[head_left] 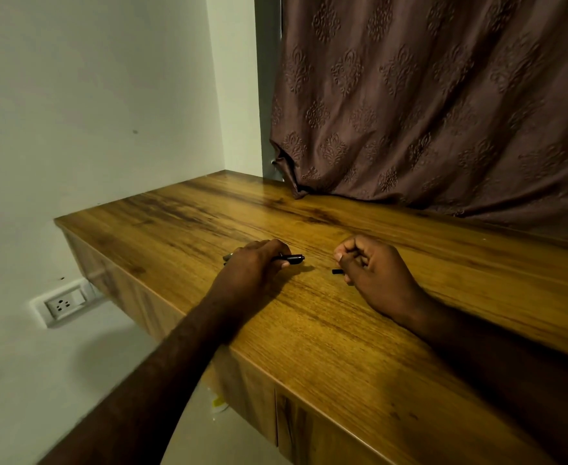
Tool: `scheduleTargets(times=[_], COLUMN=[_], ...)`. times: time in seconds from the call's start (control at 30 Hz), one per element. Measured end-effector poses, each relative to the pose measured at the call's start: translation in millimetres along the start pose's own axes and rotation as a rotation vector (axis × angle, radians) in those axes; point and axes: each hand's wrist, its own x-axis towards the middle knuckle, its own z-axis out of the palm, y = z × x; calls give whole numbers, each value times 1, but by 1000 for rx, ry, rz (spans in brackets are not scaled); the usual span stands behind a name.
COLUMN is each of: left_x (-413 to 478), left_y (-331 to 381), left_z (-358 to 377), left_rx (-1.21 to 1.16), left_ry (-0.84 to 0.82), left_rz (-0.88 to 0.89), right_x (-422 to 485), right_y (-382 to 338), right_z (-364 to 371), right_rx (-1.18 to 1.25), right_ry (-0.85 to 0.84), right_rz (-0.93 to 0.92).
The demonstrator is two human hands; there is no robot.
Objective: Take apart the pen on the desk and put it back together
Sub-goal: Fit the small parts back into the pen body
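Left hand closed around pen barrel on tabletop; right hand pinches thin refill drawn from it, small black piece beside.

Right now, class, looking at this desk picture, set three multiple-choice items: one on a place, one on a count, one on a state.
1. Where does the small black piece lie?
A. On the desk beside the right hand
B. On the floor
C. On the curtain

2. How many hands are on the desk?
A. One
B. Two
C. None

3. What state is the pen in?
A. Whole and capped
B. Partly apart, a thin refill drawn out of the barrel
C. Snapped in half

Answers:
1 A: the small black piece lies on the desk just left of the right hand.
2 B: the left hand and the right hand both rest there.
3 B: the left hand grips the pen barrel, and the thin refill runs from its end to the right hand's fingers.
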Motion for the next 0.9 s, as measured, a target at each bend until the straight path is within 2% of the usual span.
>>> scheduleTargets(times=[0.53, 0.9], left_x=[-1, 1], left_y=[8, 3], left_z=[3, 6], left_rx=[116, 110], left_ry=[14, 3], left_rz=[74, 44], right_x=[6, 4], right_y=[-4, -4], right_z=[14, 17], right_rx=[-43, -122], right_ry=[-68, -169], right_rz=[-32, -65])
